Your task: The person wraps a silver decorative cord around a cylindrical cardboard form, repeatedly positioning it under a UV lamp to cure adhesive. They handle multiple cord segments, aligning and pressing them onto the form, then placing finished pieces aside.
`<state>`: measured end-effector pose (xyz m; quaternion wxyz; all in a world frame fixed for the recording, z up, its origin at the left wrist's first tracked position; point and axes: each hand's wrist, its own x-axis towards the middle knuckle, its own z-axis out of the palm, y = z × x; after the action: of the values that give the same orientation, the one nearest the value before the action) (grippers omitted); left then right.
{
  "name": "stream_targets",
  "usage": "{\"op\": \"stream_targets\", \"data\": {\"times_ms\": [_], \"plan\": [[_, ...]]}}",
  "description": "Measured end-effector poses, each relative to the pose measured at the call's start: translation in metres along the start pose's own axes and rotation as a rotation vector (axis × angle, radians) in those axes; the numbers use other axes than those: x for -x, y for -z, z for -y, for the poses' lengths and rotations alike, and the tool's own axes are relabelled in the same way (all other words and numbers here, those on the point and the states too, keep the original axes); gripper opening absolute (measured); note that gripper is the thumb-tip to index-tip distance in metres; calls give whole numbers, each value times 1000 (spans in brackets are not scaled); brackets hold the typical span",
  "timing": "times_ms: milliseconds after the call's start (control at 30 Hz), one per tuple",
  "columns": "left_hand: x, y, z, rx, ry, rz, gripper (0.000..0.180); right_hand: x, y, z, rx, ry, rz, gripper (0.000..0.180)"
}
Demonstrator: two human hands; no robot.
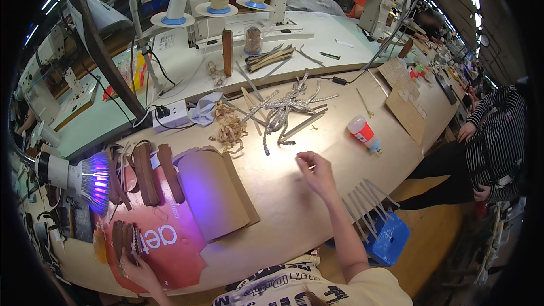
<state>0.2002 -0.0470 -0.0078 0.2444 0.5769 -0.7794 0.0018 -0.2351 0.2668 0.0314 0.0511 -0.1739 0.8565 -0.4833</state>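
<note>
Your left hand [139, 271] touches the brown straps [118, 237] at the left of the red sheet [181, 252]; whether it grips, I cannot tell. Your right hand [318, 175] has bent fingers, its grip also unclear. With loose pressing, the straps may slide apart.

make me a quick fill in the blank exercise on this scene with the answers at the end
1. The left hand touches ____ strips on the red sheet.
2. Up and right from the right hand, the bottle has a ____ label.
3. The stool beside the table is ____.

brown; red; blue
</note>
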Motion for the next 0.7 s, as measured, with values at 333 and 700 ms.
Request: {"op": "stream_targets", "data": {"times_ms": [333, 700], "plan": [[39, 25, -197, 466, -337, 11, 32, -162, 60, -92, 434, 91, -247, 37], [146, -6, -277, 357, -818, 451, 42, -249, 65, -92, 766, 165, 183, 32]]}}
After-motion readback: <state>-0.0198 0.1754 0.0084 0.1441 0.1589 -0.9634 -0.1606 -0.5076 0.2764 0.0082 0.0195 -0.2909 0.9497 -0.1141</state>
